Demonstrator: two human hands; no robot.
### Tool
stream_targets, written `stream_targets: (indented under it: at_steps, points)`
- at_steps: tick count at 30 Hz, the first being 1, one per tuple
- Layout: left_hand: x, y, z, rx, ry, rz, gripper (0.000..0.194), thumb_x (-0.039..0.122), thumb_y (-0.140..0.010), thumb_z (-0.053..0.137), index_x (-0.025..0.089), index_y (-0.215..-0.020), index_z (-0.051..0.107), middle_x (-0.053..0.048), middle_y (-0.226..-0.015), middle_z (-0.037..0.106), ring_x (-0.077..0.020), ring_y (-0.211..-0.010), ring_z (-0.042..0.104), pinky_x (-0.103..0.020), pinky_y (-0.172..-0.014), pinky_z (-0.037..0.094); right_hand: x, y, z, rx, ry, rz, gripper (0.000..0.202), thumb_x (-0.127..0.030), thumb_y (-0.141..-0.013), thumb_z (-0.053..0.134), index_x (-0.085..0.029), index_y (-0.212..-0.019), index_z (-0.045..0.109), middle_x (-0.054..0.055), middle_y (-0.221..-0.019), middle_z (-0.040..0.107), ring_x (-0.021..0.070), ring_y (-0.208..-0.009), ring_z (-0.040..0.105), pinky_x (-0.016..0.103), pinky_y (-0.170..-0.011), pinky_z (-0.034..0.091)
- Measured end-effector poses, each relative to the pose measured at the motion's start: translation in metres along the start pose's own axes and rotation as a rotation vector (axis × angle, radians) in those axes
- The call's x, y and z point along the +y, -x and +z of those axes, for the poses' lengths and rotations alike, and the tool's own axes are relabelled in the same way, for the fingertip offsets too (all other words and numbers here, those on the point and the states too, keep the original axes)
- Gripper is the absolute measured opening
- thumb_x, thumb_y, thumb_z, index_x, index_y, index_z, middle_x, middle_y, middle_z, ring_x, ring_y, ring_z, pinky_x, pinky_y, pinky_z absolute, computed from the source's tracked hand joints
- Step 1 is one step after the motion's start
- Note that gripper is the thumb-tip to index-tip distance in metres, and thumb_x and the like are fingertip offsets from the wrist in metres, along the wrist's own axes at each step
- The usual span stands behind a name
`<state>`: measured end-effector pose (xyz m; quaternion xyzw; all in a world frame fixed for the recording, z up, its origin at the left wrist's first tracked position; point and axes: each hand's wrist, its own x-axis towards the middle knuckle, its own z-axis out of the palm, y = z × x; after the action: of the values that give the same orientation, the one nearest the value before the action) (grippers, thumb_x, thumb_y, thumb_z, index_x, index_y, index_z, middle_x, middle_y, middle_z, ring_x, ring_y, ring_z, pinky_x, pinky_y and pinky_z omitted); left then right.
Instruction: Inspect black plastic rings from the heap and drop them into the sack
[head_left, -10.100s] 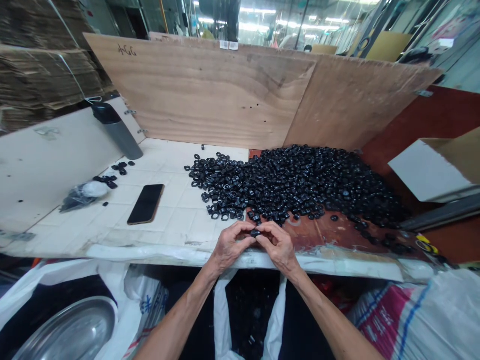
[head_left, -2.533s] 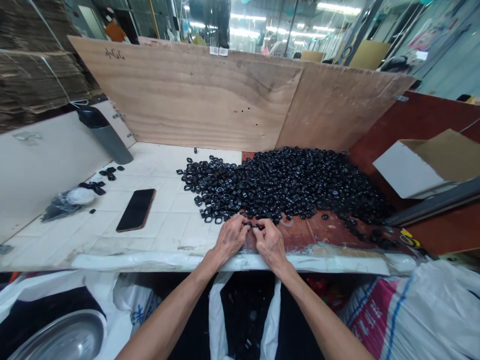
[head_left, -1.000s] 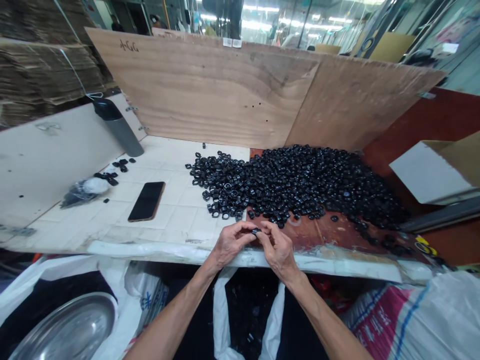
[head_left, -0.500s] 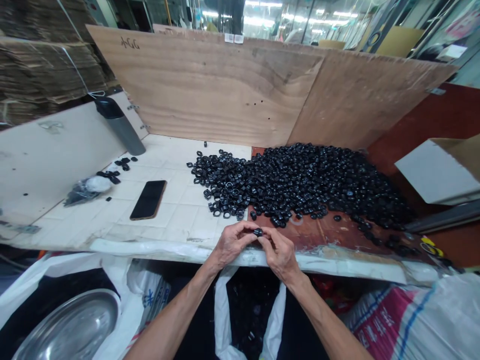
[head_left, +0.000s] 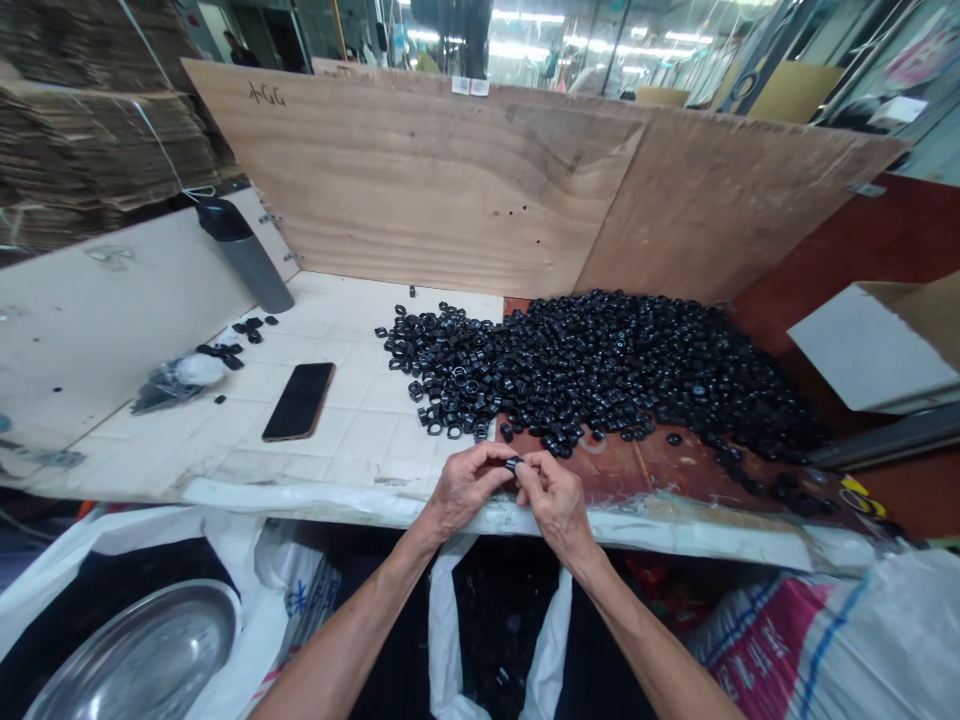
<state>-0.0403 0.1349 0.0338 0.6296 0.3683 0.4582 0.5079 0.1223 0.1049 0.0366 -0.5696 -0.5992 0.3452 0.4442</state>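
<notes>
A small black ring-shaped part (head_left: 514, 464) is pinched between the fingertips of both hands, above the table's front edge. My left hand (head_left: 466, 487) grips it from the left, thumb and forefinger closed. From the right, my right hand (head_left: 553, 500) holds the same part with closed fingertips. Just beyond the hands spreads a large heap of similar black parts (head_left: 600, 365). Directly below them hangs an opened white sack (head_left: 448, 640) with dark pieces inside. The fingers cover some of the held part.
On the left of the tabletop (head_left: 360, 400) lie a phone (head_left: 299, 401), a small plastic bag (head_left: 176, 382) and a grey bottle (head_left: 247, 255). A wooden board (head_left: 450, 180) closes the back. A white carton (head_left: 874, 345) stands right; a metal basin (head_left: 142, 660) sits lower left.
The fingers of my right hand have shifted slightly over the black part, with the hand a little further left. My left hand stays nearly still. The view has tilted slightly.
</notes>
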Motion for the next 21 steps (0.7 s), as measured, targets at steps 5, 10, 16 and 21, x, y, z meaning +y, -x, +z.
stream_targets:
  at_steps: [5,10,16,21]
  points:
    - [-0.005,-0.001,0.001,-0.004,-0.039,0.03,0.019,0.025,-0.084,0.065,0.017,-0.101,0.07,-0.008,-0.103,0.072,-0.0205,-0.097,0.067,-0.033,-0.09,0.054,-0.003,0.001,0.002,0.015,0.085,0.025,0.037,-0.042,-0.096,0.05,-0.019,-0.069,0.06,-0.002,-0.052,0.06,0.0116,-0.044,0.056,0.02,-0.048,0.045]
    - [0.003,0.0,0.0,-0.012,0.022,-0.025,0.022,0.03,-0.084,0.066,0.016,-0.1,0.07,-0.008,-0.101,0.072,-0.0206,-0.093,0.068,-0.032,-0.086,0.056,0.001,0.003,-0.002,0.077,0.133,-0.205,0.023,-0.033,-0.093,0.056,-0.017,-0.107,0.065,0.004,-0.081,0.068,0.0148,-0.062,0.063,0.024,-0.06,0.051]
    - [0.007,0.001,0.001,-0.033,0.047,-0.041,0.022,0.03,-0.083,0.067,0.015,-0.099,0.07,-0.007,-0.099,0.072,-0.0198,-0.088,0.069,-0.032,-0.084,0.057,0.007,0.0,-0.005,0.09,0.263,-0.227,0.027,-0.03,-0.099,0.046,-0.019,-0.086,0.067,0.002,-0.067,0.063,0.0154,-0.061,0.06,0.025,-0.061,0.048]
    - [0.004,0.001,0.001,-0.002,0.064,-0.078,0.023,0.03,-0.083,0.067,0.014,-0.099,0.07,-0.008,-0.097,0.073,-0.0203,-0.089,0.069,-0.033,-0.084,0.057,0.003,0.004,-0.006,0.03,0.295,-0.295,0.024,-0.029,-0.097,0.05,-0.018,-0.086,0.069,0.004,-0.072,0.064,0.0159,-0.065,0.06,0.027,-0.066,0.048]
